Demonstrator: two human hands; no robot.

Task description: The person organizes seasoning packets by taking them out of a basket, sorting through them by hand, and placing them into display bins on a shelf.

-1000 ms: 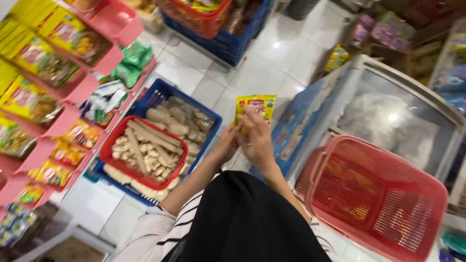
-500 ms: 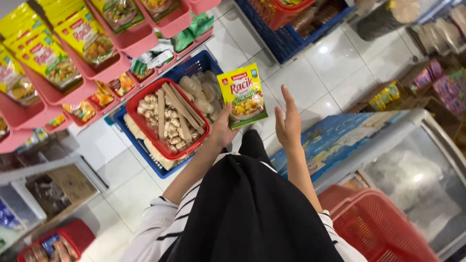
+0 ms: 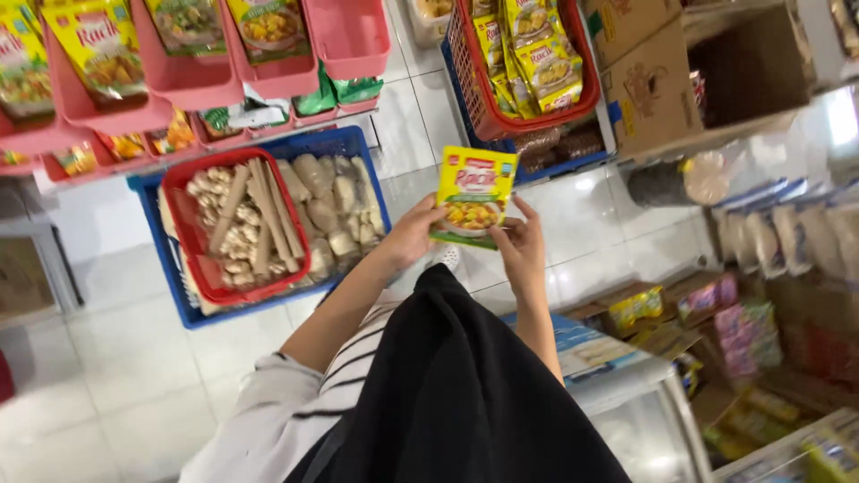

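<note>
Both hands hold one yellow seasoning packet [image 3: 474, 195] upright: left hand [image 3: 413, 234] grips its lower left corner, right hand [image 3: 522, 243] pinches its lower right edge, above the white tiled floor [image 3: 116, 358], near a red basket [image 3: 234, 228].

Bright, even shop light, glare on the white floor tiles [image 3: 591, 201], blurred edges.

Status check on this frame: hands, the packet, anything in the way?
Left hand and right hand both grip yellow seasoning packet. Packet upright, held above floor. Nothing blocking.
</note>
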